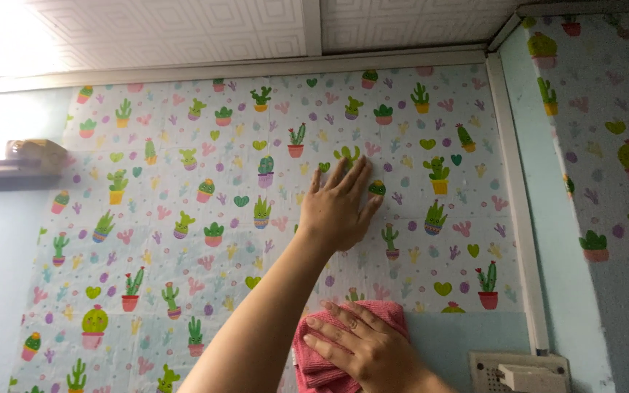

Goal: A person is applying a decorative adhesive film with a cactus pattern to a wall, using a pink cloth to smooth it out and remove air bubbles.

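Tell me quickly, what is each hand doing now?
Left hand: open, flat on the cactus wallpaper, holding nothing.
Right hand: open, pressing a pink cloth against the wall.

Strong glare pours from the upper left, washing out the ceiling (147,29) and the tube lamp (16,164). The cactus wallpaper (183,182) is evenly lit and sharp; the right-hand wall (620,182) looks dimmer and softer.

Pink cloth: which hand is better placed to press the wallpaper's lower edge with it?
Probably the right hand: it presses the pink cloth at that edge; the left hand lies flat higher up.
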